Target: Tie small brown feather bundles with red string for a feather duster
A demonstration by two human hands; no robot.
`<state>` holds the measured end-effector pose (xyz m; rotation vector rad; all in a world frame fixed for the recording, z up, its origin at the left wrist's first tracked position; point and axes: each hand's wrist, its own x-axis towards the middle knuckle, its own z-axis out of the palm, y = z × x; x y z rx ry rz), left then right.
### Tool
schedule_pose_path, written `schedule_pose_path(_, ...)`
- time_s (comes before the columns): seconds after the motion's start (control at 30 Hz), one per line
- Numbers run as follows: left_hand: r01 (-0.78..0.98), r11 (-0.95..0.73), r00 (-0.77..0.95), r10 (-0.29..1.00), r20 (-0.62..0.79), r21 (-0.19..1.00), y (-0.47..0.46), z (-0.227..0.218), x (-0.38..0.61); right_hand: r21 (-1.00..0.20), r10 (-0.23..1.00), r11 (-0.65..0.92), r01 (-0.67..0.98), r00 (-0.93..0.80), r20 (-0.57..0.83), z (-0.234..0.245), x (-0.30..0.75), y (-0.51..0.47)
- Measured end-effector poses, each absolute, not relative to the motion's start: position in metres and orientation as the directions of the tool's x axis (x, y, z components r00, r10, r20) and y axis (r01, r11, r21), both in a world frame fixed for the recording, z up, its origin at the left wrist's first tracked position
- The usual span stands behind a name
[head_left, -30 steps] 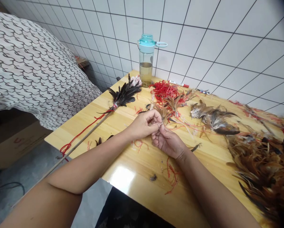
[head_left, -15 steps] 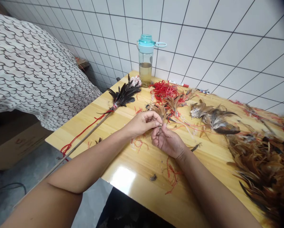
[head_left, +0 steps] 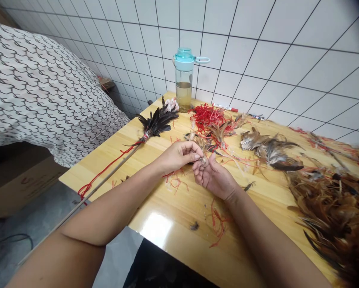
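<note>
Over the middle of the table, my left hand is closed in a pinch on a small bunch of feathers. Only its pale base ends show clearly; brown plumes behind the fingers blend with those on the table. Just to the right, my right hand is palm up, its thumb apart from its curled fingers, close by the base ends. A stick with black feathers bound at its end lies to the left, with red string trailing along it. Beyond my hands sits a tangle of red string.
A water bottle stands at the back, near a red-capped marker. Loose feathers lie right of my hands, and a large brown feather pile fills the right side. Patterned cloth hangs beyond the left edge.
My right thumb has come off the bunch's base and the right hand has opened slightly. The left hand keeps its pinch. The view has tilted up slightly.
</note>
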<state>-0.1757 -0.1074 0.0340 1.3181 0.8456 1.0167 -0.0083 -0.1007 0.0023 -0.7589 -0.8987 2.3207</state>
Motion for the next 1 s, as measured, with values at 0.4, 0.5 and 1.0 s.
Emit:
schedule_pose_path(0.4,0.208,-0.154,0.413,0.909,0.056,0.966,-0.107,0.038,-0.182,-0.857,0.761,-0.499,-0.129,-0.539,-0.362,0.006,-0.004,-0.098)
schedule_pose_path(0.5,0.184,-0.139,0.417,0.907,0.051,0.973,-0.107,0.037,-0.180,-0.860,0.768,-0.497,-0.116,-0.520,-0.373,0.006,-0.004,-0.098)
schedule_pose_path(1.0,-0.036,-0.029,0.324,0.945,0.040,0.999,-0.105,0.031,-0.172,-0.860,0.780,-0.475,-0.187,-0.541,-0.313,0.002,-0.008,-0.101)
